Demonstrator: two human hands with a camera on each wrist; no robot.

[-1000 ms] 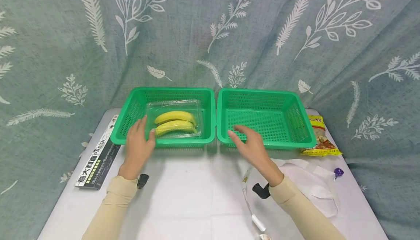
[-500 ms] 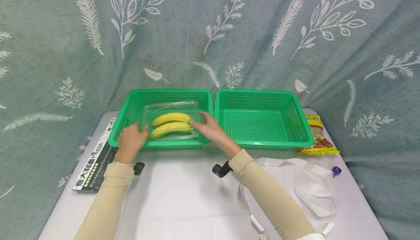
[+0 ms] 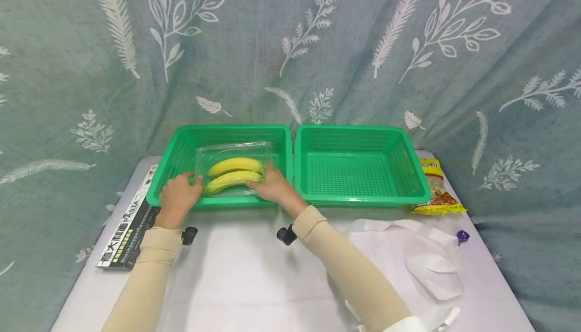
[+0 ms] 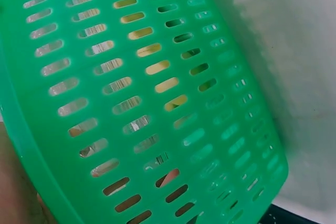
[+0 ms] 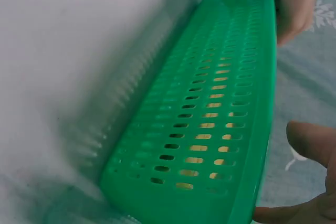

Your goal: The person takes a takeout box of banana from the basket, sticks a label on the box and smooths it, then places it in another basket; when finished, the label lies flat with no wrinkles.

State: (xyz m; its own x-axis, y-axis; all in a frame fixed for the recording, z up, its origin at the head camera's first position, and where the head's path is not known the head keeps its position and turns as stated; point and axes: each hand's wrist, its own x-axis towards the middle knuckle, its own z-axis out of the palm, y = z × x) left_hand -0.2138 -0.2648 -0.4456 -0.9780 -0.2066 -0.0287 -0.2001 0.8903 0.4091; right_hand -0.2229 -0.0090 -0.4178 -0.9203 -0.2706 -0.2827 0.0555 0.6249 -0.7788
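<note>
Reaching into the left green plastic basket [image 3: 227,202], both hands flank a clear plastic container [image 3: 231,151] with two yellow bananas [image 3: 235,165] showing through it, one lying behind the other. The left hand [image 3: 177,195] is over the basket's front left part, its thumb close to the container's left edge; whether its fingers pinch that edge cannot be told. The right hand [image 3: 274,186] is at the container's near right corner, its thumb over the front edge and its fingers by the right side. In the right wrist view, thumb and fingers stand apart, but how firmly they hold the container cannot be told. Both wrist views look mainly at the basket's slotted wall, with yellow showing through some slots.

Just beside that basket, on its right, stands a second green plastic basket [image 3: 349,175]. A black-and-white box of pasta [image 3: 129,221], marked PASTA, lies slanted near the left basket's front left corner. A yellow-ended food packet [image 3: 438,190] lies by the right basket's right end. Nearer the person, white fabric [image 3: 436,266] lies crumpled on the pale table [image 3: 236,271], with a small purple-wrapped item [image 3: 462,236] next to it. Behind the baskets hangs a grey-green curtain [image 3: 236,69] printed with white leaves.
</note>
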